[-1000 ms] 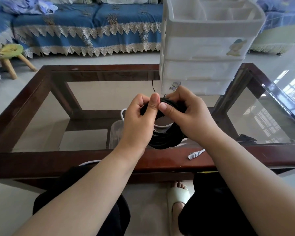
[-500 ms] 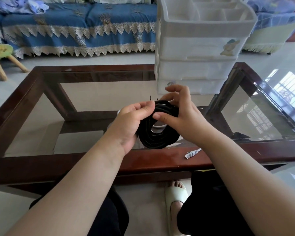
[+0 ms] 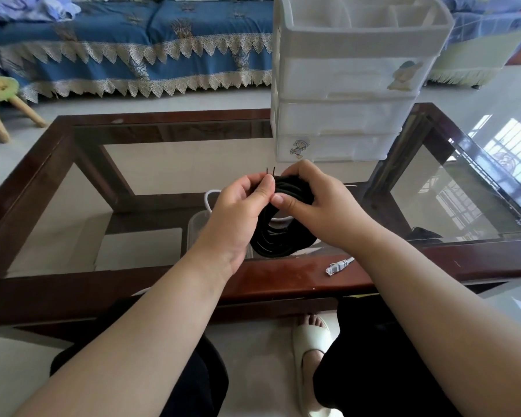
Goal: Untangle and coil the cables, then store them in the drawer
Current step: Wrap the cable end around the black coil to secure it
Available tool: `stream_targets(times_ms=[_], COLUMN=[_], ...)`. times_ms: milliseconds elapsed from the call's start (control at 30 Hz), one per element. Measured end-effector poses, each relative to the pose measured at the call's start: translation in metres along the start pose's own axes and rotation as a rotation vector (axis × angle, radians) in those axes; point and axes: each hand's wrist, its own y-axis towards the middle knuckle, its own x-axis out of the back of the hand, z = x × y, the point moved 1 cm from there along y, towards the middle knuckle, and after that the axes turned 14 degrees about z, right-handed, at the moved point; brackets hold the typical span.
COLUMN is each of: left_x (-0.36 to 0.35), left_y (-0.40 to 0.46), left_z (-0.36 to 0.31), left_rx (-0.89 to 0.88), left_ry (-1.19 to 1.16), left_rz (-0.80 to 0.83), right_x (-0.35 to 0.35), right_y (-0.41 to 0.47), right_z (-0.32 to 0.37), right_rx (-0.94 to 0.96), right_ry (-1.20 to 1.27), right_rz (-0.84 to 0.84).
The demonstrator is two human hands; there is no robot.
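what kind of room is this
Most likely a home living room. A sofa under a blue cover with cream lace trim lines the far wall, a low glass-topped coffee table with a dark wooden frame stands before it, and a small green wooden stool sits on the pale floor.

Bright daylight fills my view; window reflections glare on the glass table (image 3: 475,188) at right. Shadows stay soft. Edges bow outward, and the upper corners look slightly blurred.
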Motion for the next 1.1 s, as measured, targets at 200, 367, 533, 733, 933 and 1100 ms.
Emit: stream_targets(times_ms=[200,367,533,733,933,1100], left_x=[0.001,0.000,0.007,-0.001,0.002,0.005], left_y=[0.000,0.002,0.002,0.009,0.015,0.013], left_z=[-0.001,-0.002,-0.009,-0.008,-0.001,0.002], left_rx=[-0.016,-0.051,0.019,-0.002,0.048,0.050], left_ry=[0.113,0.469,0.373,0.621,0.536,0.688], left_rz=[0.016,-0.005,0.140,-0.023,-0.135,-0.119], right_x=[0.002,0.001,0.001,-0.002,-0.006,-0.005], right_y=[-0.001,-0.005,-0.005,0.001,0.005,0.001], right_z=[0.004,0.005,0.007,0.003,0.002,-0.001], right_rx=[0.078,0.095,0.078,-0.014,-0.116,-0.089], right_ry=[-0.050,-0.078,-0.068,0.060,0.068,-0.008], right_rz=[-0.069,-0.119,-0.112,-0.101,0.054,0.175])
